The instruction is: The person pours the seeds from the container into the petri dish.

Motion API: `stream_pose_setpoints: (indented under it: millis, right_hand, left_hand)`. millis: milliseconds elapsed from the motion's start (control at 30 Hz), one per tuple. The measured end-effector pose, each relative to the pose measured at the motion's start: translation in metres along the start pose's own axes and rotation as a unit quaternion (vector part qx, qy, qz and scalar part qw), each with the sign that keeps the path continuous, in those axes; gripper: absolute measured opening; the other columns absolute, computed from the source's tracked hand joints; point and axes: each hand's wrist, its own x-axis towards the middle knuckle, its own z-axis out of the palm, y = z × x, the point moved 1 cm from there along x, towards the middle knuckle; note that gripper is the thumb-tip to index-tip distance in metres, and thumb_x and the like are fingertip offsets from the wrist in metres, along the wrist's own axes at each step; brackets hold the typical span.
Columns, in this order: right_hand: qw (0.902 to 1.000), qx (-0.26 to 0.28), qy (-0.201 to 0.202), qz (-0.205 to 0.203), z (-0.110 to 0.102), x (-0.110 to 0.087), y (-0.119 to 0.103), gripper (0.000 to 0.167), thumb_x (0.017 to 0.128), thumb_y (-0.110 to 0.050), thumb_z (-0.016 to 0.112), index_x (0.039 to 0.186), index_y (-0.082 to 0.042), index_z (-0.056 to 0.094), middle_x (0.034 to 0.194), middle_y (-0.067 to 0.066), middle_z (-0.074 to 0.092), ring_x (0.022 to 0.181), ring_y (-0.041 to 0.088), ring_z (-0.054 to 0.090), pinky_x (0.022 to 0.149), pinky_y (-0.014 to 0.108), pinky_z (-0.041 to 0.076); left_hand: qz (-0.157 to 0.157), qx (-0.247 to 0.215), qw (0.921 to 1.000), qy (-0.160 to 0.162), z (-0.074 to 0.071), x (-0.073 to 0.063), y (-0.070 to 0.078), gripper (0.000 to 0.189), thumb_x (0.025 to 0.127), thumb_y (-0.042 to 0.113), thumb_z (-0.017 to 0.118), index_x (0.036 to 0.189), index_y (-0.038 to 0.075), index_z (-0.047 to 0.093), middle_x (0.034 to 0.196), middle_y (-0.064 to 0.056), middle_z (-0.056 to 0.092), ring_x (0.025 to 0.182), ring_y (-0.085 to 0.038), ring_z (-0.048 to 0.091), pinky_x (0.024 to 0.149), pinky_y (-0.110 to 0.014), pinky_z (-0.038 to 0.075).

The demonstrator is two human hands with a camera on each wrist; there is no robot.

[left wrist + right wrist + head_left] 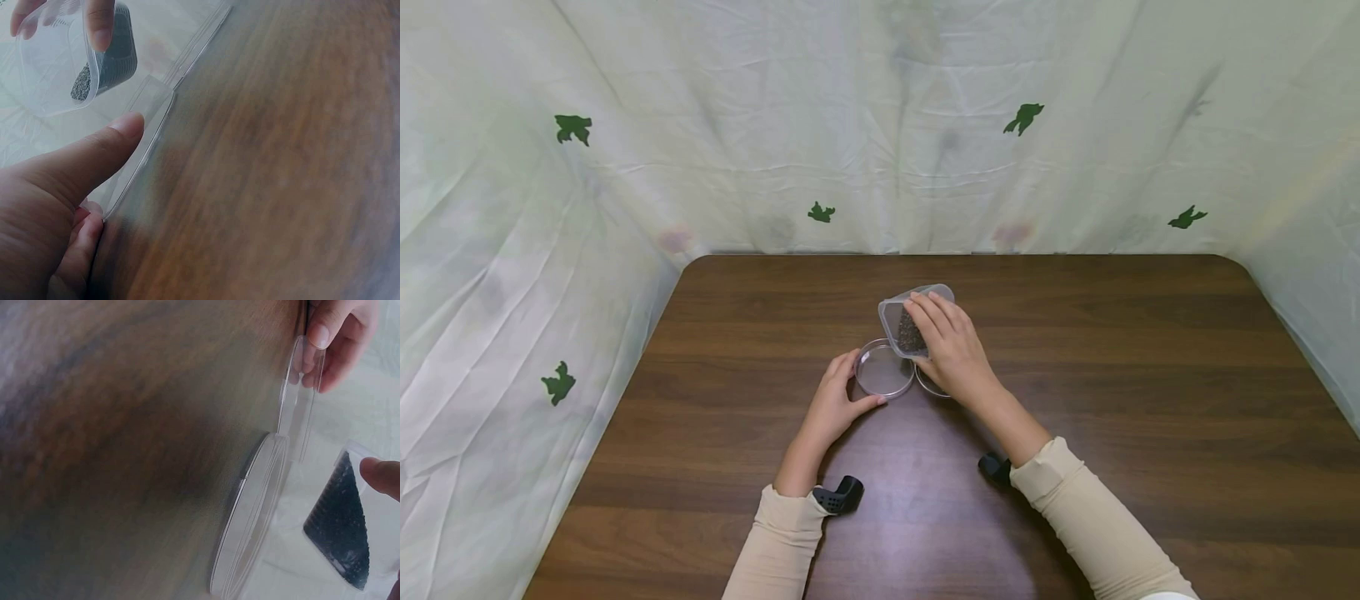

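My left hand (829, 407) holds a clear petri dish (884, 372) by its rim, thumb in front and fingers at the far left side. The dish lies flat on the table. Above its right edge, my right hand (958, 348) grips a clear plastic container (53, 72) tilted toward the dish. Dark grains (342, 525) are heaped along one side inside the container. A second round clear dish (250, 515) stands right beside the first, partly hidden under my right hand in the head view. No grains can be made out in the first dish.
The brown wooden table (1120, 400) extends to both sides of my hands. A pale curtain (880, 125) with green leaf-like patches hangs behind it and at the sides. Black wrist devices (841, 496) sit below both hands near the tabletop.
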Motion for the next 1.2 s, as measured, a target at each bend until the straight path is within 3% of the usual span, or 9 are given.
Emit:
stream_pose_setpoints:
  millis: [1200]
  right_hand:
    - [0.9995, -0.017, 0.006, -0.027, 0.0039, 0.0025, -0.0019, 0.089, 0.058, -0.008, 0.082, 0.133, -0.004, 0.035, 0.134, 0.013, 0.037, 0.125, 0.031, 0.030, 0.104, 0.040, 0.020]
  left_hand:
    - [-0.008, -0.003, 1.0000, -0.005, -0.0002, 0.0005, 0.0001, 0.081, 0.067, 0.022, 0.080, 0.131, -0.005, 0.038, 0.125, -0.021, 0.043, 0.105, -0.031, 0.049, 0.091, -0.039, 0.039]
